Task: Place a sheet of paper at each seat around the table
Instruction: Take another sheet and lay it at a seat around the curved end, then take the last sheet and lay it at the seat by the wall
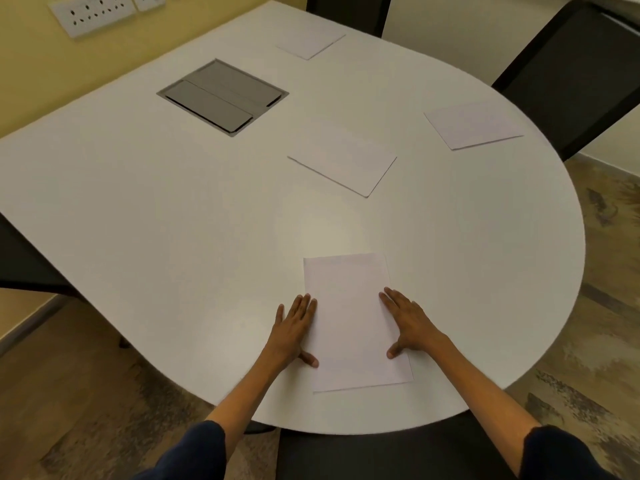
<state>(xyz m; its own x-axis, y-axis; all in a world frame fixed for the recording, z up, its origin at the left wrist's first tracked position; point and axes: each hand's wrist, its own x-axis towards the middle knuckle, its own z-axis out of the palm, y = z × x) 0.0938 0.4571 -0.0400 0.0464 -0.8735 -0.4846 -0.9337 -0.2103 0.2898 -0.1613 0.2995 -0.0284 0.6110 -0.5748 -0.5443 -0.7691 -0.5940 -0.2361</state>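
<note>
Reaching forward from dark sleeves over the near chair [381, 455]. Resting the left hand [294, 330] flat at the left edge of the near sheet [349, 327], fingers straight, clasping nothing. Pressing the right hand [410, 327] flat along its right edge, fingers straight and slightly spread, thumb on the paper. Lying lengthwise at the near rim of the table [173, 220]. Farther out: a middle sheet [343, 161], a right sheet [472, 124] before a second chair [571, 74], a far sheet [310, 43].
</note>
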